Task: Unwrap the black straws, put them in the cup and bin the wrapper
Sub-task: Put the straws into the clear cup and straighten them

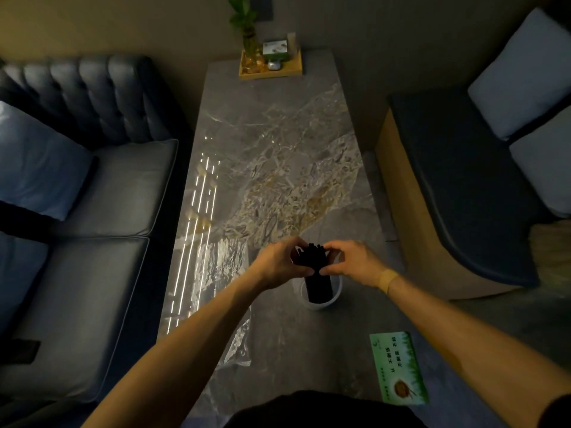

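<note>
A bundle of black straws [315,273] stands upright in a white cup [319,301] on the marble table [278,156]. My left hand [279,262] grips the bundle's upper part from the left, and my right hand [350,262] holds it from the right. The straws' lower ends sit inside the cup. A clear crinkled plastic wrapper [222,273] lies flat on the table to the left of the cup, partly under my left forearm.
A green printed card [398,367] lies at the table's near right. A wooden tray [270,66] with a plant vase and small boxes stands at the far end. A dark sofa [86,196] runs along the left, a bench with cushions [482,186] along the right.
</note>
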Action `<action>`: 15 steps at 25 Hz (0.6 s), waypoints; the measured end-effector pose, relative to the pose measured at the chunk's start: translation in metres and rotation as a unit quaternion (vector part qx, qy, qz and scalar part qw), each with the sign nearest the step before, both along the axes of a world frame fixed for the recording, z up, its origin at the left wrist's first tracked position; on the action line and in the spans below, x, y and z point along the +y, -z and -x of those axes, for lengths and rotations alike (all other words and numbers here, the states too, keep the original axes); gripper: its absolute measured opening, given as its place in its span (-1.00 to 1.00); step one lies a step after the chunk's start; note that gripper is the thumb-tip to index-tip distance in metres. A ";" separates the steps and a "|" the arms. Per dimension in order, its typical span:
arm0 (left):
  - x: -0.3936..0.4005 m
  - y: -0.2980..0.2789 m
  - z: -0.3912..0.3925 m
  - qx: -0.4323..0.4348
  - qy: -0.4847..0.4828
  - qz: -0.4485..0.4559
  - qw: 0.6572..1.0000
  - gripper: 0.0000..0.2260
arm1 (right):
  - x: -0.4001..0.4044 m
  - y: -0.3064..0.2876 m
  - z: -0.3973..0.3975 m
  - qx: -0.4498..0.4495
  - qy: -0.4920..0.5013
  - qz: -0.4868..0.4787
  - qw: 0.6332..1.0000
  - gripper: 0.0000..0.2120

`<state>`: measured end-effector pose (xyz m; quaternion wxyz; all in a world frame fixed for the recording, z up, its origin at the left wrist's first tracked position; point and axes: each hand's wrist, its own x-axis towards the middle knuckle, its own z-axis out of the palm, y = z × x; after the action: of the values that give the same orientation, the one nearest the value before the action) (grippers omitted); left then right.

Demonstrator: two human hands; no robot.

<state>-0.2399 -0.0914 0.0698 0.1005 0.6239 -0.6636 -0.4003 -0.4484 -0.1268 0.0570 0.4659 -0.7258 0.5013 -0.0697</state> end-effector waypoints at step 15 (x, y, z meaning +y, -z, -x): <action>0.009 0.021 0.003 0.103 -0.076 -0.048 0.991 -0.48 | -0.009 0.012 -0.001 0.007 -0.045 -0.043 0.998 -0.37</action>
<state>-0.2427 -0.0828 0.0491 0.1688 0.6319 -0.5804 -0.4851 -0.4475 -0.1359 0.0453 0.4958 -0.7274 0.4739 -0.0225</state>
